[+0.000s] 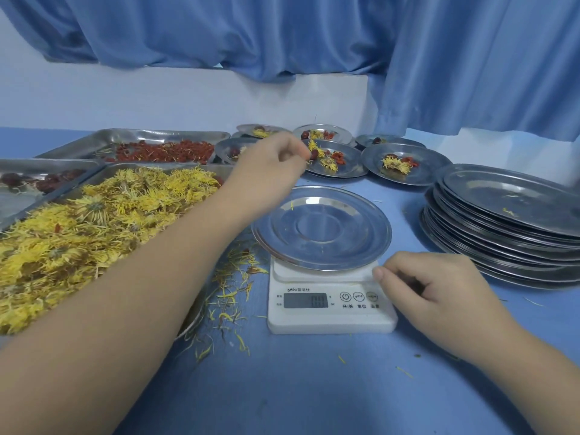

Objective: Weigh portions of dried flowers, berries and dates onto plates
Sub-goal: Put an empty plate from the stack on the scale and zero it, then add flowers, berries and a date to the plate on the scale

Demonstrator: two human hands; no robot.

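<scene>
Plate on scale, centre frame, nearly bare. Flower tray at left, full. My left hand is over a filled plate, fingers curled at a date, grip unclear. Right hand beside scale, fingers loose, holding nothing.

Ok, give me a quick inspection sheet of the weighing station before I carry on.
Surface: blue tabletop.
Job's things: white digital kitchen scale bearing an empty round steel plate; yellow dried flowers, red berries and dark dates in steel trays at left; filled steel plates behind; stack of empty steel plates at right.
Clutter: loose yellow petals left of the scale.
Hands: left hand reaches to a filled plate, blurred, grip unclear; right hand rests beside the scale, loosely curled, holding nothing.
Cables: nothing seen.
Surroundings: blue curtain, white ledge.
</scene>
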